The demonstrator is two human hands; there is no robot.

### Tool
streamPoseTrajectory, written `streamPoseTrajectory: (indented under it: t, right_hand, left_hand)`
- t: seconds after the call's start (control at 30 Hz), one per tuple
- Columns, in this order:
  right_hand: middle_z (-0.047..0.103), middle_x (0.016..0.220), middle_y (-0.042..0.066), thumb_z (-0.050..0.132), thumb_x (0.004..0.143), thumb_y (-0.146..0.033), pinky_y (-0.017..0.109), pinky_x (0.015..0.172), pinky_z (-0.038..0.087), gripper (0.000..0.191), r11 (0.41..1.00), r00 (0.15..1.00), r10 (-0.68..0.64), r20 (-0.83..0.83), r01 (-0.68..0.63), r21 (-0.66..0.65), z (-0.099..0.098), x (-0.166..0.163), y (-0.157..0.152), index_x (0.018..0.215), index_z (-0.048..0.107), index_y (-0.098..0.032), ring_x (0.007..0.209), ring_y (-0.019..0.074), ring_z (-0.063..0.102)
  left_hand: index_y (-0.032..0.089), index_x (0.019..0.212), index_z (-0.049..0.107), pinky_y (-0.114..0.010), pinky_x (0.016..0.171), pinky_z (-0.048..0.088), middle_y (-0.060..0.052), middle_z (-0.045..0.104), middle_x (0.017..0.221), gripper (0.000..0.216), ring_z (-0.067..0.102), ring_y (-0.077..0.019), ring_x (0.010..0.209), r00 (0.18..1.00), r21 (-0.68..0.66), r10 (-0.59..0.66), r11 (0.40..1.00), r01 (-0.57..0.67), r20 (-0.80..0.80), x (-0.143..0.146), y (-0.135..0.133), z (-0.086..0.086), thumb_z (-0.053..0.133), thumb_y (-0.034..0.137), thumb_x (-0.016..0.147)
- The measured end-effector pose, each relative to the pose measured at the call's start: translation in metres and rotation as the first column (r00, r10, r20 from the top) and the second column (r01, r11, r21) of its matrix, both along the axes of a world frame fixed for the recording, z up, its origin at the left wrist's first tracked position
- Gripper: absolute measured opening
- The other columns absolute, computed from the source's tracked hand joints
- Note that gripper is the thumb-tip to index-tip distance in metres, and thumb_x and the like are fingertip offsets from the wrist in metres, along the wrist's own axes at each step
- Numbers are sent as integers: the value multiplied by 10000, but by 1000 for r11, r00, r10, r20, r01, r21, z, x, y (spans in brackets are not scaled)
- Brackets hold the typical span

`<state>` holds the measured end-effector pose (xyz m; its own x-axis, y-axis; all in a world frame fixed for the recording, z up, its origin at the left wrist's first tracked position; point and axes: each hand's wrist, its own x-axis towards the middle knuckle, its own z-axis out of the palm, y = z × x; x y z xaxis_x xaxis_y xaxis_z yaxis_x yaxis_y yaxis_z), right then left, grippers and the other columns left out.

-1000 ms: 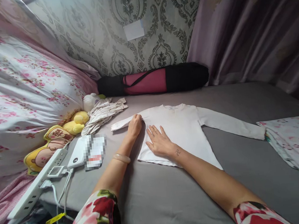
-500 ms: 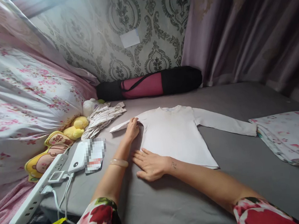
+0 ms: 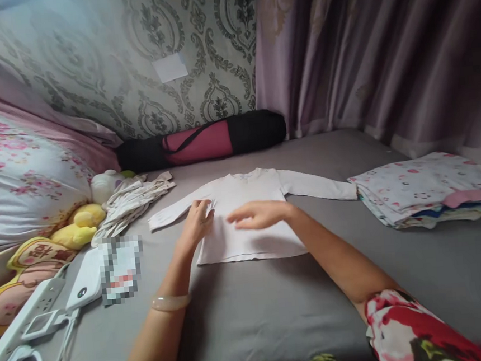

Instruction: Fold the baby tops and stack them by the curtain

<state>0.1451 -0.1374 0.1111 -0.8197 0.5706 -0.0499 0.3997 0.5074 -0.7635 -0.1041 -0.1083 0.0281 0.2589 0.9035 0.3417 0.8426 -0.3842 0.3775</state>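
A small white long-sleeved shirt (image 3: 251, 202) lies flat on the grey bed sheet (image 3: 276, 301), both sleeves spread out. My left hand (image 3: 197, 222) rests on the shirt near its left armpit, fingers bent and pinching the cloth. My right hand (image 3: 256, 215) hovers just over the shirt's middle, fingers stretched out flat and pointing left, holding nothing. A pale bangle (image 3: 170, 302) sits on my left wrist.
A stack of folded flowered cloths (image 3: 426, 186) lies at the right. A crumpled patterned garment (image 3: 130, 201), plush toys (image 3: 78, 225), a white power bank (image 3: 84, 278) and a power strip (image 3: 13, 329) lie at the left. A black-and-pink roll bag (image 3: 203, 141) lies against the wall.
My right hand lifted off the sheet below the hem and moved up over the shirt's middle. The left hand stays at the left armpit. The view has swung to the right.
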Motion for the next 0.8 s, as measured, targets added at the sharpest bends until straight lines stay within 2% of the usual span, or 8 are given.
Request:
streamPoseTrajectory:
  t: [0.07, 0.13, 0.2, 0.27, 0.37, 0.5, 0.63, 0.8]
  right_hand:
    - [689, 1200, 74, 493, 915, -187, 252, 945, 455, 331, 944, 945, -325, -33, 326, 53, -7, 36, 21, 1195, 663, -138, 1089, 168, 631]
    - [735, 1033, 72, 474, 900, -163, 238, 827, 491, 307, 799, 804, -594, -4, 591, 111, -18, 71, 38, 1107, 698, -124, 918, 162, 678]
    - [741, 922, 60, 517, 860, -160, 228, 772, 476, 257, 620, 624, -778, 72, 745, 246, -30, 102, 47, 1002, 730, -130, 861, 171, 673]
    - [735, 930, 47, 567, 826, -178, 214, 751, 457, 232, 533, 517, -845, 139, 786, 315, -41, 122, 51, 982, 736, -152, 878, 169, 660]
    - [726, 965, 39, 620, 785, -194, 201, 727, 440, 265, 555, 491, -831, 262, 760, 337, -53, 131, 50, 1028, 722, -170, 879, 156, 643]
    - [692, 1092, 59, 606, 797, -196, 222, 775, 436, 273, 600, 490, -797, 352, 709, 372, -61, 121, 48, 1054, 697, -198, 962, 169, 623]
    - [642, 1202, 75, 527, 860, -196, 273, 856, 438, 250, 578, 452, -813, 367, 701, 418, -63, 117, 47, 1055, 680, -221, 1073, 198, 593]
    - [627, 1212, 89, 430, 911, -160, 314, 902, 438, 307, 523, 413, -852, 322, 697, 490, -66, 122, 46, 1104, 658, -228, 1111, 220, 578]
  left_hand:
    - [203, 1132, 569, -353, 847, 504, -89, 590, 1090, 255, 608, -201, 926, 991, -63, -133, 989, 132, -22, 17, -9, 7, 496, 266, 896]
    - [195, 1142, 575, -347, 845, 503, -92, 615, 1093, 255, 620, -203, 935, 963, -139, -267, 956, 260, -39, 37, -19, 14, 481, 265, 916]
    - [192, 1135, 586, -330, 842, 501, -95, 633, 1097, 244, 625, -200, 957, 922, -192, -385, 909, 371, -42, 59, -28, 20, 465, 255, 932]
    - [197, 1101, 604, -314, 847, 497, -91, 648, 1087, 221, 621, -201, 992, 884, -215, -465, 869, 445, -48, 83, -37, 23, 460, 237, 938]
    - [193, 1054, 614, -320, 861, 497, -91, 657, 1067, 195, 615, -209, 998, 856, -219, -513, 844, 489, -64, 120, -46, 23, 461, 219, 936]
    - [175, 1062, 591, -372, 906, 498, -124, 634, 1092, 204, 593, -241, 1037, 872, -164, -483, 869, 467, -74, 160, -48, 12, 439, 217, 932]
    - [111, 1216, 504, -449, 1002, 453, -207, 566, 1245, 325, 521, -287, 1214, 908, -97, -415, 907, 409, -51, 185, -43, -7, 385, 246, 946]
    - [54, 1421, 346, -556, 1123, 299, -263, 351, 1503, 611, 276, -352, 1435, 948, -120, -282, 956, 266, -147, 200, -44, -31, 291, 476, 982]
